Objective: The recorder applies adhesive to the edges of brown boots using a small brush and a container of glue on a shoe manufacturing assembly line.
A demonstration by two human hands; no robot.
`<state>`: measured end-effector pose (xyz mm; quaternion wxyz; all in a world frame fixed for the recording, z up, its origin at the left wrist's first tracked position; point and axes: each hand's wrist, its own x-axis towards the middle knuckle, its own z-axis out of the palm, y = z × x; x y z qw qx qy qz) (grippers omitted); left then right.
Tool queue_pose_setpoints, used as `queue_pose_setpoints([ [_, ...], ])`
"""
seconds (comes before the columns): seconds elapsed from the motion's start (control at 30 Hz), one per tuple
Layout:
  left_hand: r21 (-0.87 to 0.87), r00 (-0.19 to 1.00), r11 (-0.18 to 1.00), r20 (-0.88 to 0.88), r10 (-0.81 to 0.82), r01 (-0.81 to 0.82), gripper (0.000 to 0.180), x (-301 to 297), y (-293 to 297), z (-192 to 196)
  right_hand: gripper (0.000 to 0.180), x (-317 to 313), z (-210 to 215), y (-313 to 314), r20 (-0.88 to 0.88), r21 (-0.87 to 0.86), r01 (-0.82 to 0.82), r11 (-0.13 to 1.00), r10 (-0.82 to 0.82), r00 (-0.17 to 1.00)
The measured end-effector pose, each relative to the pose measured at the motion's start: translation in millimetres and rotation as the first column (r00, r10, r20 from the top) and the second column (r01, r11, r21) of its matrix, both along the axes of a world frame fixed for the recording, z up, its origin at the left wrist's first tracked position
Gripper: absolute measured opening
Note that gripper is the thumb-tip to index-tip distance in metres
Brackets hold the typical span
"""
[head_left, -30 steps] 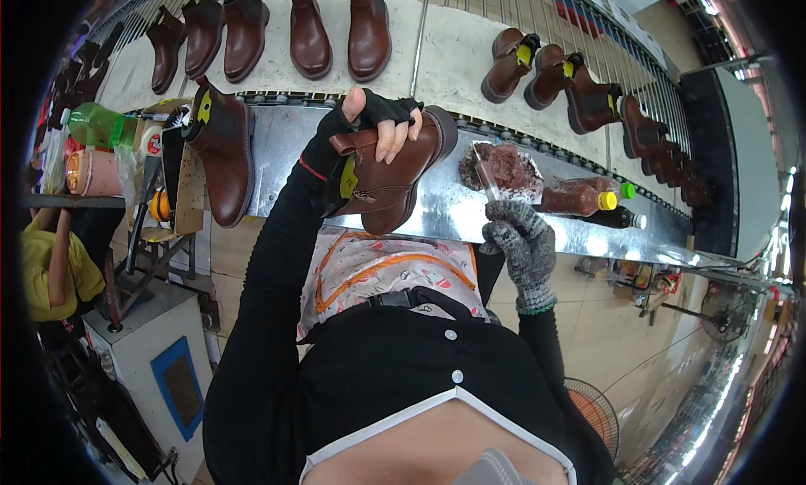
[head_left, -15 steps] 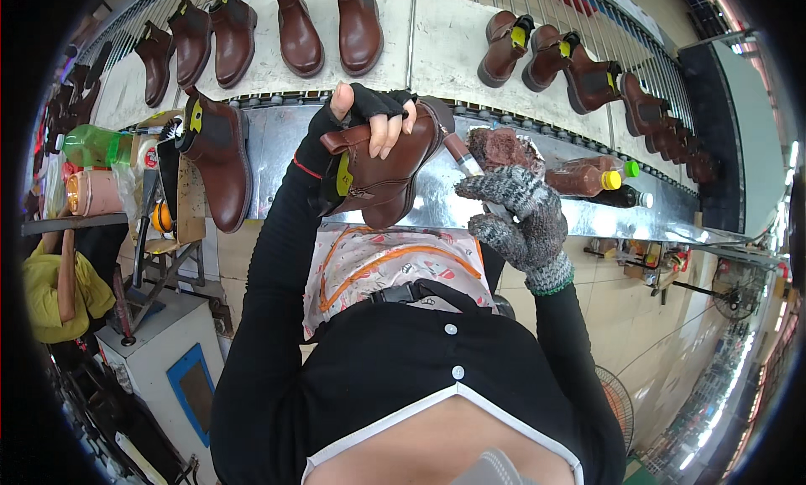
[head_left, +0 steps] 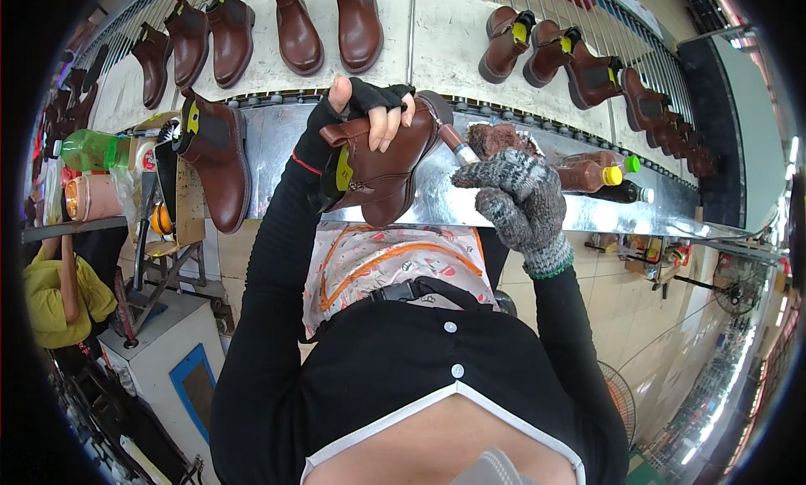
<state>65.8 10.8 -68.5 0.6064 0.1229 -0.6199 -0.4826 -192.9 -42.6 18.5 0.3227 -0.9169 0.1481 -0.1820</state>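
My left hand, in a black fingerless glove, grips a brown ankle boot with a yellow tag, held over the metal bench. My right hand, in a grey knitted glove, holds a small marker-like applicator whose tip meets the boot's heel side. A brown-stained rag lies on the bench just behind that hand.
Another brown boot stands on the bench to the left. Several brown boots ride the conveyor beyond. Bottles lie at the right; a green bottle and jars sit at the left. A blue-and-white machine stands below left.
My right hand has risen from low beside my apron to the boot, now bringing the applicator against it. My left hand has kept its hold on the boot.
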Motion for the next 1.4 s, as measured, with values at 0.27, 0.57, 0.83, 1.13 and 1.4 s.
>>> queue_pose_setpoints([
  [0.27,0.049,0.980,0.997,-0.191,-0.047,0.057,0.082,37,-10,-37,0.018,33,-34,-7,0.160,-0.024,-0.020,1.000,0.024,0.987],
  [0.57,0.145,0.919,0.988,-0.394,0.004,0.058,0.083,63,-1,-61,0.022,55,-80,-6,0.166,-0.089,-0.033,0.995,0.047,0.985],
  [0.83,0.154,0.913,0.987,-0.406,0.033,0.032,0.082,74,3,-69,0.022,57,-96,-2,0.103,-0.098,-0.051,0.994,0.061,0.993],
  [1.13,0.063,0.779,0.997,-0.627,0.001,0.050,0.080,74,11,-77,0.024,56,-116,11,0.041,0.006,-0.087,0.996,0.087,0.995],
  [1.4,-0.150,0.724,0.925,-0.670,0.166,-0.350,0.034,66,7,-79,0.028,54,-126,18,0.177,0.368,-0.131,0.920,0.069,0.982],
])
